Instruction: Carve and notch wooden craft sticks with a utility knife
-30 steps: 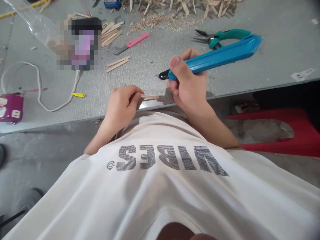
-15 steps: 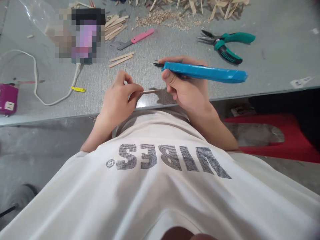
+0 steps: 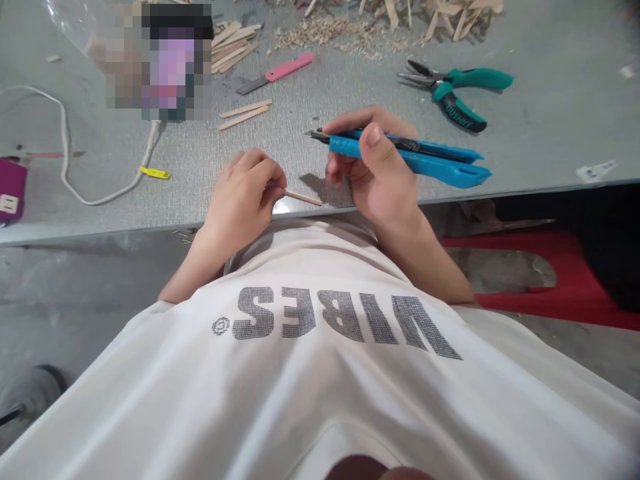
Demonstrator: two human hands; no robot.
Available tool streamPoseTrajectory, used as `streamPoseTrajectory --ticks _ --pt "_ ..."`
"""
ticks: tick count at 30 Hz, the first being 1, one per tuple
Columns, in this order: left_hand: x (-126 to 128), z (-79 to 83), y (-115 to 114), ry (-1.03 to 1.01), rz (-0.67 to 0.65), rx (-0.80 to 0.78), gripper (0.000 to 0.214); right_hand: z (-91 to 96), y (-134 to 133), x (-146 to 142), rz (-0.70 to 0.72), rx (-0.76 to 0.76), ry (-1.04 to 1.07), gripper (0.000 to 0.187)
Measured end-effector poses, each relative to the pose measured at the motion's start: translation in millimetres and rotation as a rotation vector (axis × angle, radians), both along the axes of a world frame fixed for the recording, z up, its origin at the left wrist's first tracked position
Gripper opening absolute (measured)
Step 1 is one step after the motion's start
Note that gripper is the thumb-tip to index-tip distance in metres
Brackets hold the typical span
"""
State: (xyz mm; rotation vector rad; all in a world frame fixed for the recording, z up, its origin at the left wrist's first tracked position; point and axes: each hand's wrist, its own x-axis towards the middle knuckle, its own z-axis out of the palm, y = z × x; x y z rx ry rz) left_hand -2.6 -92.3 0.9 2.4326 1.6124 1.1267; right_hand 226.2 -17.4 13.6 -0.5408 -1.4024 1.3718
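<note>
Between the fingertips of my left hand (image 3: 247, 193) is a thin wooden stick (image 3: 304, 197), its free end pointing right near the table's front edge. My right hand (image 3: 383, 160) is closed around a blue utility knife (image 3: 420, 157), with the blade pointing left, above the table and apart from the stick. The knife's black slider shows along its upper side. Two flat wooden sticks (image 3: 245, 115) lie beyond my left hand. Behind them rests a pink-handled craft knife (image 3: 289, 67) with its grey blade to the left.
Green-handled pliers (image 3: 457, 93) lie at the right. Wood shavings (image 3: 340, 37) and a bundle of sticks (image 3: 233, 45) are at the back. A white cable (image 3: 103, 200) with a yellow tag curves across the left, near a purple box (image 3: 11, 190). A red stool (image 3: 565, 273) stands below the table edge.
The blue knife has rolled in my right hand, so its slider side shows and my thumb is raised. The stick's free end has swung towards me.
</note>
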Motion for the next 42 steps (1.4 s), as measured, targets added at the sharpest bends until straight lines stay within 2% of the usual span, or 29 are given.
streamPoseTrajectory --ticks 3,6,9,11,13,15,19,23,25,28,33,40,42 --pt "-0.9 0.3 -5.9 0.023 -0.081 0.109 0.021 1.4 -0.8 -5.1 -0.010 -0.050 0.091 0.031" --pt "-0.4 -0.5 -20.8 0.085 -0.029 0.014 0.025 1.8 -2.1 -6.2 -0.055 -0.053 0.137 0.022" --pt "4.1 -5.8 -37.1 0.093 0.075 0.058 0.019 1.2 -6.5 1.7 -0.089 0.014 -0.015 0.018" --pt "9.0 -11.4 -43.4 0.047 0.078 0.042 0.032 2.0 -11.6 10.2 -0.126 0.105 -0.146 0.015" --pt "13.9 -18.5 -44.1 0.000 0.087 -0.025 0.055 4.3 -16.0 17.6 -0.161 0.220 -0.282 0.018" --pt "17.8 -27.9 -39.6 -0.037 0.137 -0.071 0.069 6.7 -17.3 21.5 -0.161 0.317 -0.392 0.021" --pt "19.9 -55.2 -25.6 -0.091 0.185 0.020 0.069 4.6 -10.4 17.7 -0.117 0.424 -0.413 0.028" --pt "15.4 -79.6 -19.1 -0.021 0.180 0.116 0.072 -6.4 -1.9 9.5 -0.215 0.524 -0.346 0.053" --pt "12.5 -85.7 -18.7 0.049 0.176 0.142 0.074 -10.7 0.2 7.0 -0.247 0.606 -0.290 0.057" --pt "9.5 -88.5 -18.5 0.097 0.167 0.151 0.075 -12.1 0.8 5.1 -0.214 0.662 -0.269 0.054" --pt "8.6 -89.4 -18.0 0.100 0.157 0.176 0.075 -9.3 3.0 4.9 -0.096 0.663 -0.273 0.044" --pt "8.3 -92.8 -18.2 0.121 0.162 0.219 0.076 -6.8 6.2 3.8 -0.038 0.690 -0.260 0.045" --pt "8.2 -92.6 -18.1 0.131 0.162 0.239 0.075 -6.3 6.4 4.1 -0.049 0.680 -0.318 0.050"
